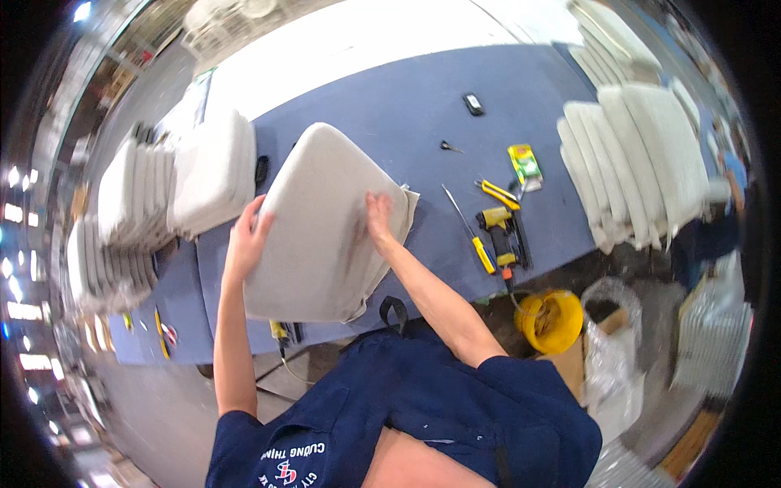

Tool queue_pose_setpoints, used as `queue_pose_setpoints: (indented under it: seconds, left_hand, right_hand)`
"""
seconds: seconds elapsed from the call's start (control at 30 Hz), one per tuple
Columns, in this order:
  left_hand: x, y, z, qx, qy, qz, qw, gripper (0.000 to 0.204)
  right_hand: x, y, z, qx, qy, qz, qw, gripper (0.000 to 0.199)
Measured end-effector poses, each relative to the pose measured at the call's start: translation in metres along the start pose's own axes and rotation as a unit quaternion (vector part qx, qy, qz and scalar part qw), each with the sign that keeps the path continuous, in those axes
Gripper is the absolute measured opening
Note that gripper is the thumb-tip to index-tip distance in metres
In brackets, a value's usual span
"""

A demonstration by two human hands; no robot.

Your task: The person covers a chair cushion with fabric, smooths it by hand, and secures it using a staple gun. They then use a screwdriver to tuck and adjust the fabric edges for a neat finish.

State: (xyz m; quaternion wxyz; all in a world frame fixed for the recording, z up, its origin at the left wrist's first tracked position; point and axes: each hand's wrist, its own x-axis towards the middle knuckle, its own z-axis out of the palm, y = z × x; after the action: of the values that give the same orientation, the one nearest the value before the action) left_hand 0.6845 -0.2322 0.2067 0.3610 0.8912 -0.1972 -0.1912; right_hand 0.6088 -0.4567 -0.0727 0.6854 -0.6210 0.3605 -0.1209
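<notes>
Though aslant, cushion (313,220) against both hands (243,244).

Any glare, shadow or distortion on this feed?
Head view: bright white flat surface nearly washed out; head view: soft shadow on the pale grey fabric-covered cushion beside the right hand; head view: fisheye bends the flat blue work table, and corners go black.

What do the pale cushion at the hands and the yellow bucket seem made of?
Pale cushion: probably fabric over padding; matte face, softly rounded corners, loose cloth at the right edge. Yellow bucket: likely plastic; smooth, evenly coloured wall.
</notes>
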Motion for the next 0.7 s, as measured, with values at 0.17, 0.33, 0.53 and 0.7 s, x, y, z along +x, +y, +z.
queue_pose_setpoints:
  seconds: [0.17, 0.33, 0.53, 0.7]
  left_hand:
    - [0.004, -0.02, 0.004, -0.022, 0.061, -0.008, 0.998, 0.056]
    - [-0.052, 0.064, 0.046, 0.004, 0.016, 0.079, 0.997, 0.083]
    - [-0.07, 0.082, 0.084, 0.027, 0.014, 0.113, 0.993, 0.09]
    - [-0.092, 0.09, 0.094, -0.058, 0.0, 0.077, 0.995, 0.091]
  right_hand:
    - [-0.087, -0.19, 0.069, -0.103, -0.152, -0.306, 0.934, 0.08]
    - [-0.08, -0.232, 0.019, -0.102, -0.117, -0.397, 0.905, 0.079]
    - [-0.021, -0.219, -0.008, 0.027, -0.163, -0.347, 0.923, 0.081]
    - [0.049, -0.095, -0.031, 0.156, -0.227, -0.116, 0.954, 0.08]
